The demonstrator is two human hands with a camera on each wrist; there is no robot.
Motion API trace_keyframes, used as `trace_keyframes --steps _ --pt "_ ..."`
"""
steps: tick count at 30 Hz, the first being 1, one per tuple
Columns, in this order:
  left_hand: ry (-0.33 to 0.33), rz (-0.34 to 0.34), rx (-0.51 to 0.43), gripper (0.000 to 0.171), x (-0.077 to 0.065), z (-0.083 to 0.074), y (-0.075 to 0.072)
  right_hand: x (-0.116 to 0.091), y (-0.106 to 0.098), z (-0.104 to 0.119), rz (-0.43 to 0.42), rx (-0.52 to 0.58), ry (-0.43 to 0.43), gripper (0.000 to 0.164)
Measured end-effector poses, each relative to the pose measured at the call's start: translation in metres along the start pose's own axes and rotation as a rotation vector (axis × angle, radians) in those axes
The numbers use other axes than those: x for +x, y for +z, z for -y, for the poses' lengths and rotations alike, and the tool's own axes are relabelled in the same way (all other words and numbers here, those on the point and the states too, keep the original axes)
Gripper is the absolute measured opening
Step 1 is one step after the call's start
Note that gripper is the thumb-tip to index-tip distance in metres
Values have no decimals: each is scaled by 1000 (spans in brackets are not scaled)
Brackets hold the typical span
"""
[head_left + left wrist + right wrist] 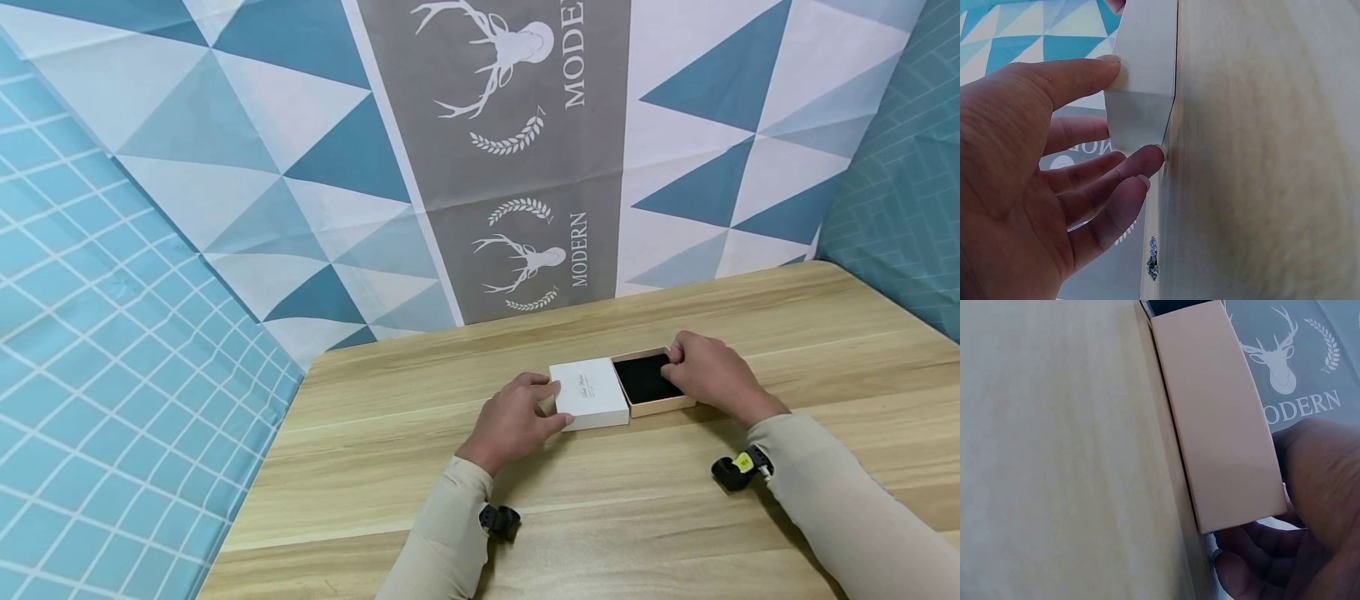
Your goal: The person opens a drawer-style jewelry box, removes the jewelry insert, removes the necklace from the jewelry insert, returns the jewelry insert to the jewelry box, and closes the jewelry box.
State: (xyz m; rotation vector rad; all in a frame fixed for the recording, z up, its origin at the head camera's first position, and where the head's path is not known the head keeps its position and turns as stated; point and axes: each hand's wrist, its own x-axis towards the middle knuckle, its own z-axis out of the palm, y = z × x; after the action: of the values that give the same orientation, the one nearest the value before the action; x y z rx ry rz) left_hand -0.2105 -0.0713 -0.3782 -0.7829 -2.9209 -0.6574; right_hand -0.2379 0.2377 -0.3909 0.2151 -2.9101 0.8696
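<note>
A white box sleeve [590, 390] with dark script on top lies on the wooden table. My left hand [517, 419] holds its left end, the thumb on the near side and the index finger on top. In the left wrist view, the other fingers of the left hand [1085, 181] spread around that end. From the sleeve's right side extends a peach-coloured box drawer [663, 406] with a black insert [643, 378]. My right hand [712, 372] grips the drawer's right end, its thumb over the inside. The drawer [1219, 419] partly hides the fingers in the right wrist view.
The wooden table [360, 467] reaches back to a patterned wall covering [525, 183]. Blue tiled-pattern sheets stand at the left [112, 333] and right [900, 192]. Each sleeve carries a small black wrist camera [500, 522].
</note>
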Motion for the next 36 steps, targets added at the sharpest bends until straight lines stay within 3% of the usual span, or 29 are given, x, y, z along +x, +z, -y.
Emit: trace_keyframes --steps 36 --pt "5 13 -17 52 2 0 0 -1 -1 3 31 -10 12 20"
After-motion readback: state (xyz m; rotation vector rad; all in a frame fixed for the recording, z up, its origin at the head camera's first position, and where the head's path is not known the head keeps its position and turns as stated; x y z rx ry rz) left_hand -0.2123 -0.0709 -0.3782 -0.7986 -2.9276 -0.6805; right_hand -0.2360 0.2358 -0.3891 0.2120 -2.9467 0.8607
